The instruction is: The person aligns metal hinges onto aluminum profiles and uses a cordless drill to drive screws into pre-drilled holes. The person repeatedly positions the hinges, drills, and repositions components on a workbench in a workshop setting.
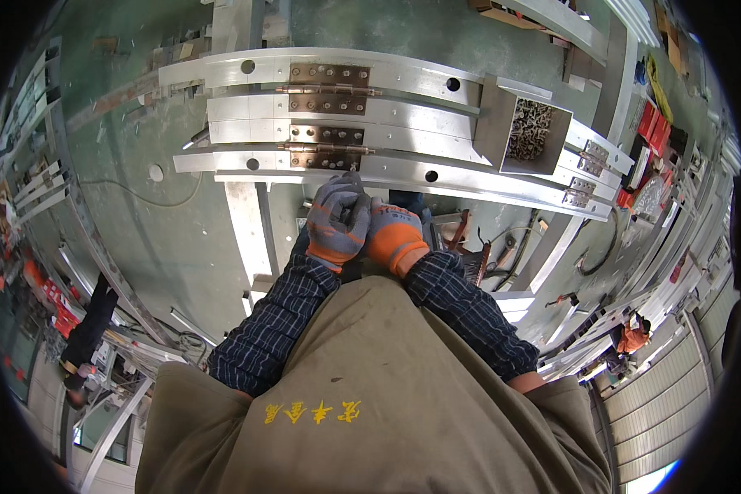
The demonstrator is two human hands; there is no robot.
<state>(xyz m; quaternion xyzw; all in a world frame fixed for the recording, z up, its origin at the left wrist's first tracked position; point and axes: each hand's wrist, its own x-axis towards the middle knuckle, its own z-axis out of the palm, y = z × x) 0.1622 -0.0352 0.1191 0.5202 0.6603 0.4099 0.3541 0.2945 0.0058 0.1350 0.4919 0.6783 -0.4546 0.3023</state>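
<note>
Both my hands wear grey gloves with orange cuffs and meet at the near edge of an aluminium profile [401, 170]. My left hand [338, 219] has curled fingers, its fingertips just below a bronze-coloured hinge [327, 148]. Beside it, my right hand [396, 231] is bent inward, its fingertips mostly hidden. Whether either hand holds a small part cannot be seen. A small fastener [354, 166] shows at the hinge's near right corner. Farther off, a second bronze-coloured hinge [329, 91] with several fasteners joins two more profiles [407, 71].
An open metal box [559, 151] of screws stands on the profiles at right, near silver hinges [593, 157]. Support beams [247, 228] run beneath. A cable [160, 200] crosses the green floor [160, 247]. Other people [633, 336] are at the far right and left [89, 339].
</note>
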